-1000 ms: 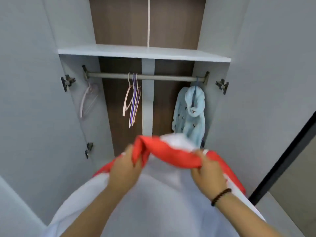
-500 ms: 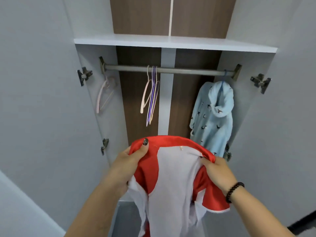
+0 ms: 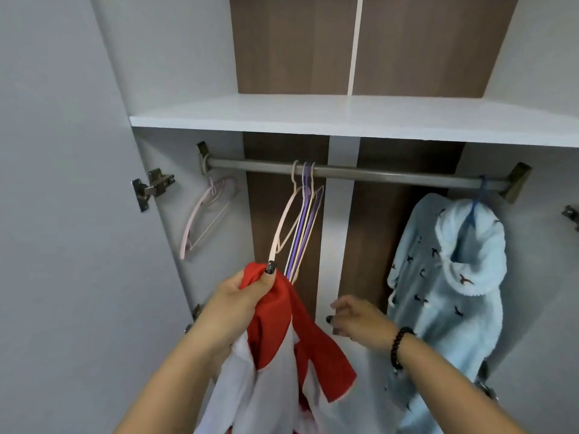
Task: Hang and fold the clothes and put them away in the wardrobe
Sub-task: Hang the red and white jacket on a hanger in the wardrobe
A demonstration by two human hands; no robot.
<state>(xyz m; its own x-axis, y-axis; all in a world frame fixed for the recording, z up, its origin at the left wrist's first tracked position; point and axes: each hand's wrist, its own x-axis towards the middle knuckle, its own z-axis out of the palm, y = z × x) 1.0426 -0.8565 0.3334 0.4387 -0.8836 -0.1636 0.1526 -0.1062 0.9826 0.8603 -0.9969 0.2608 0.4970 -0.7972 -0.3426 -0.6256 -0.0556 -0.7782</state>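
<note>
My left hand [image 3: 241, 303] grips the bunched top of a red and white garment [image 3: 282, 349], which hangs down in front of the open wardrobe. Just above that hand, several empty hangers [image 3: 300, 223], pink, purple and yellow, hang together from the metal rail [image 3: 376, 174]. My right hand [image 3: 360, 321], with a black bead bracelet on the wrist, is off the garment, holds nothing, its fingers loosely curled, right of the hangers' lower ends.
A light blue hooded fleece garment [image 3: 451, 286] hangs at the rail's right end. One pink hanger [image 3: 206, 214] hangs at the far left. A white shelf [image 3: 344, 115] runs above the rail. The left door [image 3: 62, 214] stands open.
My right hand has let go of the red and white garment and moved off to the right. My left hand now holds it alone, raised closer to the hangers. The view has moved nearer the rail.
</note>
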